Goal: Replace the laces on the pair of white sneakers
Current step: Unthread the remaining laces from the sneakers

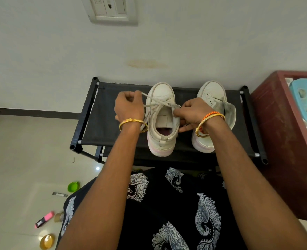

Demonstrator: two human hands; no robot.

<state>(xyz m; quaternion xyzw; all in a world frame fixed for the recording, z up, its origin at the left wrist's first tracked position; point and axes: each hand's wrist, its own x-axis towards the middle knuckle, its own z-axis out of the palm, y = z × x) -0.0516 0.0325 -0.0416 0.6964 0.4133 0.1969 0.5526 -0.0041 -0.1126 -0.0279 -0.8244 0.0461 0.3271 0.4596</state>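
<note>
- Plain white wall behind, and a black fabric rack (102, 120) carrying both shoes, so that's your workbench.
- Your left hand (129, 107) is fisted round one run of the lace (155, 104), drawn out toward the rack's left edge.
- Your right hand (190, 112) pinches the other end just above the tongue of the left sneaker (162, 121), with a finger braced on its right side wall.
- Looks to me like you're on the top eyelets of this one, either snugging it up or starting to pull it out; can't tell which.
- Next move needs even tension on both ends while the shoe stays put.
- The right sneaker (213, 98), near the rack's right edge, shows bare eyelets and a floppy tongue.
- Count: two sneakers, one lace visible, two hands, no spare lace in sight.
</note>
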